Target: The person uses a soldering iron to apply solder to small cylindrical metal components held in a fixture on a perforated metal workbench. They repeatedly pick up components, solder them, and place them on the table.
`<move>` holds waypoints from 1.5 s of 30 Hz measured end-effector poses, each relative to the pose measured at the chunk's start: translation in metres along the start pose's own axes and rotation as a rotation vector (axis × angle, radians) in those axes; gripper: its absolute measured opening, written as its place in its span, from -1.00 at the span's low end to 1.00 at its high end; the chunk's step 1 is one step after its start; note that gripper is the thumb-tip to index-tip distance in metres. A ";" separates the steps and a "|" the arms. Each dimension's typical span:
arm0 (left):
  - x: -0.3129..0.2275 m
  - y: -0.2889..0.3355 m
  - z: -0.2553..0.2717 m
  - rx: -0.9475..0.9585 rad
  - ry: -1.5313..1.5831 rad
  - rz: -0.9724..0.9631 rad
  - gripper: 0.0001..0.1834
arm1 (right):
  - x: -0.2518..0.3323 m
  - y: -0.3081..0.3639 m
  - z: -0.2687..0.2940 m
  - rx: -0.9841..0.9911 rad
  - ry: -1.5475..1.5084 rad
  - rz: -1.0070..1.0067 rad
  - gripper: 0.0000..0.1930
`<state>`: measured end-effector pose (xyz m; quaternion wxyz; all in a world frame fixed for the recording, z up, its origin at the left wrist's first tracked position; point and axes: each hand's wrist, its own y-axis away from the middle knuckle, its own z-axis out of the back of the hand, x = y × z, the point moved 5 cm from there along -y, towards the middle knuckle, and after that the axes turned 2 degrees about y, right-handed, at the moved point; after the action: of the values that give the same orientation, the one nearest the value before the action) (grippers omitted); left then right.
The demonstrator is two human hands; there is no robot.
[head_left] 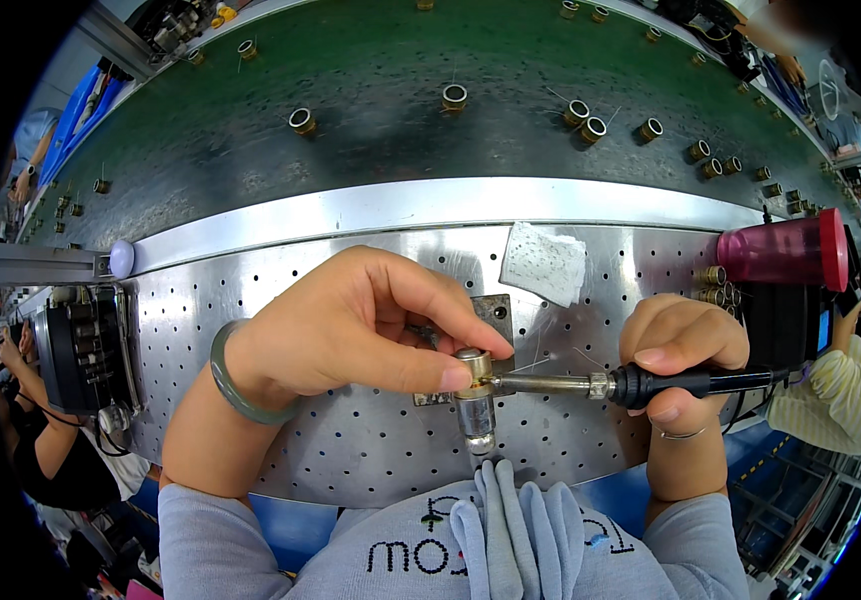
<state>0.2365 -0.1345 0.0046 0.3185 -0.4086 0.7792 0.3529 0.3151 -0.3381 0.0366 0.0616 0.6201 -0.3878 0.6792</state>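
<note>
My left hand (pixel 345 325) is closed, its thumb and forefinger pinching a small brass-coloured coil with a metal top (pixel 472 362). The coil sits on a shiny round metal post (pixel 475 412) close to my shirt. My right hand (pixel 685 350) grips the black handle of a soldering iron (pixel 555 386), which lies almost level and points left. Its tip meets the side of the coil; whether it touches is too small to tell. Thin wires stretch to the right of the coil. Behind my left fingers, a worn metal plate (pixel 495 308) is partly covered.
A white crumpled pad (pixel 543 263) lies on the perforated metal table (pixel 370 440). At right are a pink translucent cup (pixel 780 250) and several coils (pixel 715 290). Beyond a metal rail (pixel 350 212), a green belt (pixel 370 75) carries more coils. A black device (pixel 80 350) stands left; people work both sides.
</note>
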 end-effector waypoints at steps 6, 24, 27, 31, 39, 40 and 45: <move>0.000 -0.001 -0.001 0.001 0.005 0.006 -0.65 | 0.000 0.000 -0.001 -0.002 0.021 -0.018 -0.69; -0.089 0.060 0.142 -1.081 -1.163 -0.572 -0.77 | 0.005 0.007 0.012 -0.273 -0.016 -0.030 -0.80; -0.111 0.108 0.214 -1.488 -1.534 -0.428 -0.76 | 0.006 0.006 0.008 -0.249 -0.021 -0.018 -0.82; -0.116 0.125 0.255 -1.524 -1.636 -0.094 -0.65 | 0.008 0.006 0.009 -0.239 -0.070 -0.093 -0.83; -0.102 -0.021 0.083 -0.903 -1.435 -0.704 -0.67 | 0.006 0.008 0.016 -0.250 -0.052 -0.096 -0.86; -0.093 -0.040 0.075 -0.898 -1.473 -0.604 -0.59 | 0.006 0.008 0.017 -0.265 -0.055 -0.111 -0.86; -0.080 -0.083 0.076 -0.962 -1.707 -0.578 -0.62 | 0.007 0.006 0.017 -0.292 -0.075 -0.117 -0.86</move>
<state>0.3606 -0.0746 0.0023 0.6426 -0.2777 -0.0607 0.7115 0.3238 -0.3552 0.0389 0.1759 0.6512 -0.4475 0.5872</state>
